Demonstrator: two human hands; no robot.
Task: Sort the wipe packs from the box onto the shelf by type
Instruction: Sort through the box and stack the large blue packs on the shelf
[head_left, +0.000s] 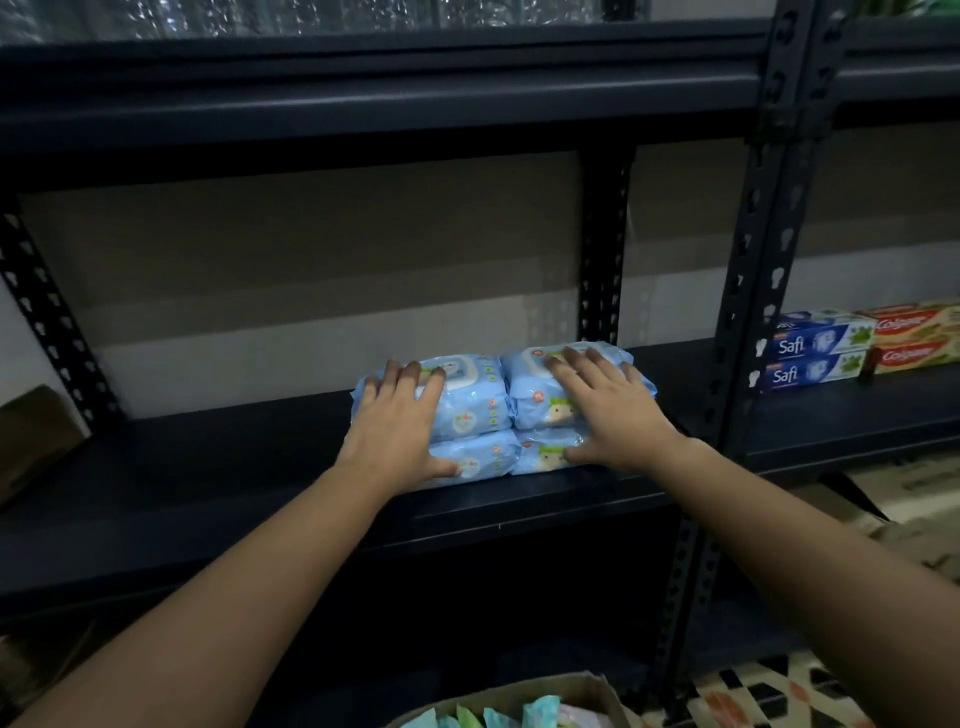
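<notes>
both hands (397, 421) (610, 410) flat on blue wipe packs (483, 410) (stacked in twos).

Four wipe packs (501, 410) on the shelf (260, 467), two stacks side by side.

The left hand (397, 423) lies on the left stack, the right hand (610, 410) on the right stack, fingers spread flat. To the right, past the upright post (748, 291), toothpaste boxes (815, 351) sit stacked on the neighbouring shelf. Below, near the bottom edge, the box (561, 691) holds more packs.
</notes>
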